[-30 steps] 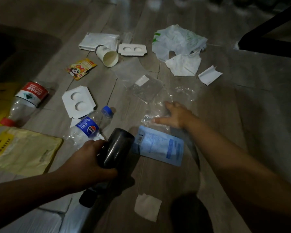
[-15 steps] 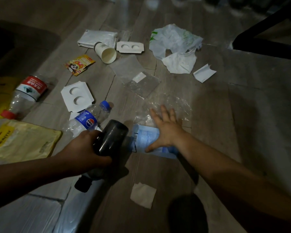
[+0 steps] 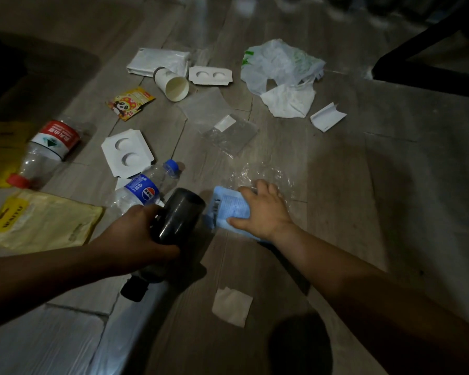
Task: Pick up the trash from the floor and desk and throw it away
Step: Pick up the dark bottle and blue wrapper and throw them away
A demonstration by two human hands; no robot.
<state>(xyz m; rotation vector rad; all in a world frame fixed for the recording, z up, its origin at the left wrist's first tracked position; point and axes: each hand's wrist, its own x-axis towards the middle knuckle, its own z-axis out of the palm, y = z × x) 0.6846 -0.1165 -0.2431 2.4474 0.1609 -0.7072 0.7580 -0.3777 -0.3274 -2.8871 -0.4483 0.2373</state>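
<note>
while my right hand (image 3: 263,209) curls over it, the flat pale-blue printed plastic pouch (image 3: 229,209) lies on the grey wood-look floor (image 3: 336,212), near the middle of the view. the fingers hook its far edge and the thumb presses its near edge, so the hand is grasping the pouch. whether it has lifted off the floor, i cannot tell. most of the pouch sticks out to the left of the palm, and a sliver shows on the near side of the wrist.

i judge the pouch light, thin and floppy, with a slick skin. it should fold rather than resist, so a pinch across its two long edges, or a scrunch into the palm, ought to hold it. because it lies flat, an edge would need peeling up first.

on the far side of the hand, touching the fingers, is a crumpled sheet of clear plastic film (image 3: 266,174). it could drag along with the pouch.

my left hand (image 3: 136,234) is clenched round a dark cylindrical bottle (image 3: 179,215), held tilted, with its base toward the far right and its black cap nearest me. the base sits just beside the pouch's left edge. just beyond that hand lies a clear plastic bottle with a blue label and blue cap (image 3: 144,189). nearer me, a small tan paper square (image 3: 232,307) lies flat.
</note>
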